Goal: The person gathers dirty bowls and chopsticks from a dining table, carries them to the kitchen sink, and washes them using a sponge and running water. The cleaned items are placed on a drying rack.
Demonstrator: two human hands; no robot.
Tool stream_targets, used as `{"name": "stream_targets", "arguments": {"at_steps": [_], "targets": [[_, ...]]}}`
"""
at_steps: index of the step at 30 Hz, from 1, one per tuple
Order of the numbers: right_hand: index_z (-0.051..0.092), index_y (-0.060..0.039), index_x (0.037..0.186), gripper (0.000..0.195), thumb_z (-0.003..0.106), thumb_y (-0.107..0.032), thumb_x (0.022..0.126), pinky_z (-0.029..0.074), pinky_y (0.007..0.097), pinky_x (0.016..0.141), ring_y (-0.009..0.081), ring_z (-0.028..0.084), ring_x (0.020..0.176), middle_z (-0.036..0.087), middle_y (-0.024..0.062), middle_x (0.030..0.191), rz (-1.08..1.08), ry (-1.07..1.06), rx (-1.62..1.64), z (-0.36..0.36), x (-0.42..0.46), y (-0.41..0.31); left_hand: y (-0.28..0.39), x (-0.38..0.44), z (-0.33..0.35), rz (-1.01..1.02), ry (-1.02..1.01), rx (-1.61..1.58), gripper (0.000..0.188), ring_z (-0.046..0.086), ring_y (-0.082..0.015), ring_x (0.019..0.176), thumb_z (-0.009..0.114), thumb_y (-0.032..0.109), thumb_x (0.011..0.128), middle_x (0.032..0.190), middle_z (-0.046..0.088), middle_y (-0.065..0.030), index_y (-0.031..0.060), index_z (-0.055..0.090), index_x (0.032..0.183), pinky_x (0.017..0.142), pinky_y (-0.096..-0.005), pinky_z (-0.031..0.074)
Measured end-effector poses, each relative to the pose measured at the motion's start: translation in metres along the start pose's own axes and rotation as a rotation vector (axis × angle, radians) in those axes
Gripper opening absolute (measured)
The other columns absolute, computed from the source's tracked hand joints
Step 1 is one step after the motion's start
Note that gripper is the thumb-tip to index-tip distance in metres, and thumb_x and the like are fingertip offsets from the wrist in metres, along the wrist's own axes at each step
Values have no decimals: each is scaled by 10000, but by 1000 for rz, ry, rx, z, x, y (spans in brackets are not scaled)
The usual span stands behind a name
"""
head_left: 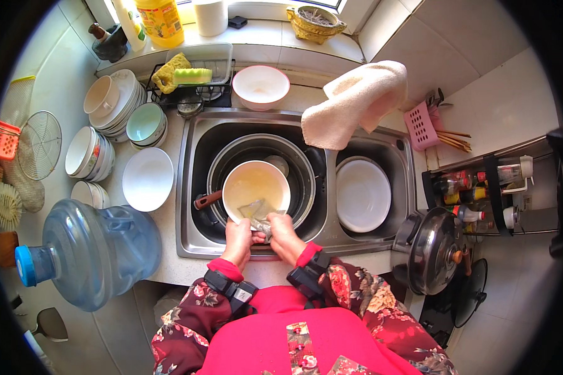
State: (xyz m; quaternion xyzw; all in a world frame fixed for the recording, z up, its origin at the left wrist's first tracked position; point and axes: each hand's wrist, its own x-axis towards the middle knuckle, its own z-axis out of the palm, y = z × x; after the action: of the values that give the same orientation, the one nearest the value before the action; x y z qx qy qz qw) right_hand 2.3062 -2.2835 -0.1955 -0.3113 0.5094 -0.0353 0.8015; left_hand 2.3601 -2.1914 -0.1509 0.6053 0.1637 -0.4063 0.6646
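Between my left hand (239, 241) and my right hand (285, 238) I hold a thin, crumpled, greyish sheet (258, 212), partly see-through; its material is hard to tell. It hangs over the near rim of a white bowl (251, 180) with a pale yellowish inside. That bowl is above a large dark metal pot (305, 197) in the left basin of the steel double sink (330, 206). A brown handle (208, 200) juts out at the bowl's left, and what it belongs to is mostly hidden. A round metal piece (277, 164) shows behind the bowl.
A white basin (363, 194) sits in the right sink. Stacked plates (126, 98), bowls (145, 123) and a big blue water jug (98, 253) crowd the left. A cream cloth (356, 105) hangs over the divider's far end. At right stands a lidded pot (431, 253).
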Motion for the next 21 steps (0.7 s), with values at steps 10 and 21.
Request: {"name": "stream_targets", "arguments": {"at_steps": [10, 21], "targets": [[604, 73, 954, 258, 476, 1, 741, 499, 325, 707, 201, 615, 749, 635, 108, 865, -244, -179, -297, -12, -5, -72, 58, -6, -27, 9, -185, 440, 480, 561, -163, 432, 527, 424, 880, 666, 599, -139, 3, 451, 1098, 367, -239, 436], [514, 26, 1184, 466, 433, 37, 725, 457, 311, 854, 188, 575, 932, 601, 90, 1059, -198, -373, -335, -18, -8, -96, 54, -7, -17, -8, -221, 402, 276, 492, -113, 370, 328, 155, 902, 593, 570, -76, 16, 465, 1097, 315, -223, 378]]}}
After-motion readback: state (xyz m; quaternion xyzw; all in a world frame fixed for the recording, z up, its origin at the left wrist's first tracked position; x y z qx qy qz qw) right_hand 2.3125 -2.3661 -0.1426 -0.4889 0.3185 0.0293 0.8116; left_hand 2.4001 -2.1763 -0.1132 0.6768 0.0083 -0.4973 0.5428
